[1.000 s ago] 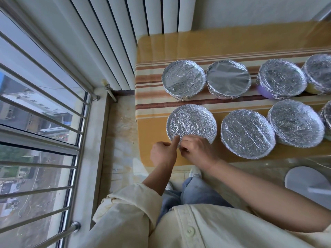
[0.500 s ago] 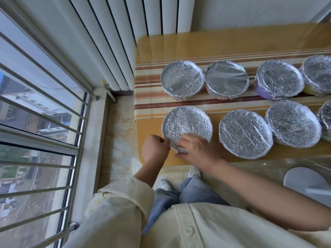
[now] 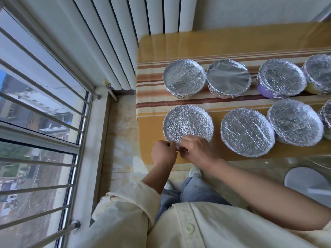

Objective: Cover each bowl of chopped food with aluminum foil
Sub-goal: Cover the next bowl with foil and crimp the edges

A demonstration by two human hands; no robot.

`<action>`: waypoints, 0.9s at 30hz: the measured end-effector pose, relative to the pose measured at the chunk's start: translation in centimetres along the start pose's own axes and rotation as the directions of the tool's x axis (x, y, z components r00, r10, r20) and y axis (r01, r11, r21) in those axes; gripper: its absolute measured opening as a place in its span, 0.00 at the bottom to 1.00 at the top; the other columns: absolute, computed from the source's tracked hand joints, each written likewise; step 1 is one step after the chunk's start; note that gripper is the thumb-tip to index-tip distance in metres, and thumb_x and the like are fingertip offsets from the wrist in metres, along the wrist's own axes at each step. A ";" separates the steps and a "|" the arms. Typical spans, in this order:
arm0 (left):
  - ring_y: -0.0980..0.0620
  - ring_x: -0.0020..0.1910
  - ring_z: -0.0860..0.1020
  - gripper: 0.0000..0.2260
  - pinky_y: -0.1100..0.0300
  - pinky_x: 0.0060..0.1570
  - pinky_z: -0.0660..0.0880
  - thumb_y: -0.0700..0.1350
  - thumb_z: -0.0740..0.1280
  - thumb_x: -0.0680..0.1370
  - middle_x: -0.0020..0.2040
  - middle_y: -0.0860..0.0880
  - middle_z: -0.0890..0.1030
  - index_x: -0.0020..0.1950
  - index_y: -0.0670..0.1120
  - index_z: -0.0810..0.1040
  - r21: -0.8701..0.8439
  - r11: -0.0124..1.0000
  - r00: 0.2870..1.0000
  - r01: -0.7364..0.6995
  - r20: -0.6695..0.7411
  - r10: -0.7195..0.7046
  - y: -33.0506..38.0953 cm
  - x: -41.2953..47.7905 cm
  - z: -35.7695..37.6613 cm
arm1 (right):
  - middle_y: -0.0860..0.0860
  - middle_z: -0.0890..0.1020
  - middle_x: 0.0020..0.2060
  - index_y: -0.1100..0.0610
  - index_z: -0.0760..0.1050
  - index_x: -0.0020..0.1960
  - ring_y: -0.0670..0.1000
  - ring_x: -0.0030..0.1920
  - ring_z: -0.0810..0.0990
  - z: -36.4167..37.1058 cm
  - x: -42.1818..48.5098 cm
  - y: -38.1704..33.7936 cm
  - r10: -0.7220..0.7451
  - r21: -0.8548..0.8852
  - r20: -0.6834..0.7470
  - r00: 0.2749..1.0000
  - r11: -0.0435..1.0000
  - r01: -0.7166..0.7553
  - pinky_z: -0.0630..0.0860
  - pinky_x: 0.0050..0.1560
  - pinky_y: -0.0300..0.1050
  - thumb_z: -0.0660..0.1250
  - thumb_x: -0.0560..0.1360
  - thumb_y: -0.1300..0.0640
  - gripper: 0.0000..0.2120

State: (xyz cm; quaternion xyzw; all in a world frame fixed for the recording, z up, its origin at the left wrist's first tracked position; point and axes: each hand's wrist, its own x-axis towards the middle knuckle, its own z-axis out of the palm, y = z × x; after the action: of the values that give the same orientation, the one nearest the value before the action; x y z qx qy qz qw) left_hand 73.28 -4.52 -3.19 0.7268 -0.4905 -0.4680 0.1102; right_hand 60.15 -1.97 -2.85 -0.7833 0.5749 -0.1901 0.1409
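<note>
I'm working at the near-left corner of the counter [image 3: 179,43], where the wrapped bowl [image 3: 188,122] sits just beyond my hands. My left hand [image 3: 163,154] and right hand [image 3: 197,151] meet at its near rim. Both have their fingers curled in and pinch the foil [image 3: 177,146] where it folds over the edge.

To the right, a second wrapped bowl [image 3: 247,133] stands near but apart. A third bowl [image 3: 295,122] lies past it, and a fourth [image 3: 326,115] is cut off by the picture's edge. The far row holds four more. The leftmost [image 3: 184,77] is straight beyond my bowl across a dark stripe of the striped cloth [image 3: 148,90], touching its neighbour [image 3: 229,77]. Then come one showing purple below its foil [image 3: 281,77] and one showing yellow [image 3: 318,74].

The counter's left edge drops to the tiled floor [image 3: 120,131], with a white radiator [image 3: 125,33] and a barred window [image 3: 35,104] beyond. Bare counter lies left of my bowl and behind the far row. A white round object [image 3: 304,183] sits low on the right.

The bowl is round, so it has no long axis. Its mouth faces up and the foil lies flat across it.
</note>
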 end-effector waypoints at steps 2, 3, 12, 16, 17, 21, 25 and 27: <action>0.40 0.38 0.84 0.18 0.45 0.43 0.82 0.50 0.60 0.74 0.36 0.41 0.84 0.34 0.40 0.82 -0.019 1.000 1.000 0.011 0.011 -0.011 0.1 0.2 0.1 | 0.51 0.74 0.28 0.58 0.73 0.31 0.53 0.29 0.74 0.0 0.1 0.0 0.011 0.010 -0.011 1.000 1.000 -0.011 0.62 0.28 0.38 0.77 0.54 0.67 0.14; 0.40 0.38 0.84 0.19 0.44 0.43 0.82 0.52 0.59 0.71 0.35 0.41 0.84 0.34 0.41 0.81 -0.046 0.999 1.000 0.019 0.013 -0.019 0.1 0.2 0.1 | 0.51 0.73 0.28 0.58 0.72 0.31 0.53 0.29 0.74 0.0 0.1 0.0 0.011 0.008 -0.014 1.000 1.000 -0.011 0.61 0.28 0.39 0.77 0.54 0.67 0.14; 0.39 0.42 0.83 0.18 0.46 0.47 0.81 0.51 0.58 0.74 0.41 0.41 0.84 0.43 0.39 0.81 0.051 0.997 0.997 0.057 0.043 -0.060 0.0 0.4 -0.1 | 0.51 0.75 0.32 0.59 0.75 0.35 0.53 0.33 0.75 0.0 0.0 0.4 -0.051 0.103 0.031 0.998 0.994 0.047 0.71 0.29 0.43 0.79 0.62 0.60 0.12; 0.41 0.42 0.84 0.15 0.49 0.47 0.81 0.47 0.60 0.76 0.39 0.44 0.85 0.42 0.40 0.82 0.100 0.994 0.999 0.034 0.037 -0.038 0.5 0.4 -1.0 | 0.50 0.77 0.36 0.58 0.78 0.40 0.50 0.37 0.75 -1.1 -0.7 1.7 -0.067 0.156 0.072 0.995 0.986 0.055 0.72 0.35 0.44 0.79 0.64 0.55 0.12; 0.41 0.41 0.84 0.14 0.49 0.47 0.81 0.47 0.60 0.76 0.38 0.45 0.85 0.41 0.40 0.82 0.101 0.994 0.998 0.034 0.044 -0.039 0.5 0.3 -1.2 | 0.50 0.77 0.36 0.57 0.78 0.40 0.50 0.38 0.75 -1.2 -0.9 1.9 -0.065 0.144 0.071 0.995 0.988 0.054 0.73 0.35 0.45 0.79 0.65 0.56 0.11; 0.43 0.40 0.84 0.14 0.49 0.46 0.82 0.45 0.60 0.76 0.34 0.46 0.85 0.38 0.41 0.82 0.083 0.996 0.998 0.031 0.044 -0.035 0.8 0.3 -1.5 | 0.51 0.76 0.33 0.58 0.77 0.36 0.52 0.35 0.76 -1.2 -1.0 1.2 -0.084 0.064 0.040 0.996 0.995 0.081 0.74 0.32 0.45 0.77 0.64 0.63 0.09; 0.42 0.38 0.84 0.20 0.48 0.44 0.82 0.56 0.60 0.74 0.35 0.45 0.84 0.35 0.43 0.81 0.002 0.999 0.999 0.040 -0.013 -0.040 0.4 0.0 -1.2 | 0.52 0.74 0.29 0.59 0.74 0.30 0.53 0.31 0.74 -1.1 -0.5 0.0 -0.123 -0.015 -0.001 0.992 0.992 0.123 0.64 0.30 0.39 0.75 0.59 0.68 0.11; 0.42 0.41 0.84 0.24 0.49 0.47 0.81 0.66 0.63 0.69 0.38 0.46 0.85 0.44 0.45 0.81 -0.082 0.995 0.990 0.062 -0.120 -0.072 -0.2 -0.5 -0.9 | 0.52 0.73 0.28 0.59 0.74 0.30 0.53 0.30 0.74 -1.0 -0.2 -0.3 -0.123 -0.028 -0.024 0.992 0.992 0.123 0.61 0.30 0.39 0.75 0.59 0.68 0.11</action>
State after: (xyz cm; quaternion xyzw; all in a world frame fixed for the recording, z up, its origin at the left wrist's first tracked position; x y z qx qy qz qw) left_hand 74.06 -4.28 -2.53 0.7654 -0.4394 -0.4447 0.1528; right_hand 59.86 -1.65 -1.82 -0.8165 0.5297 -0.2009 0.1111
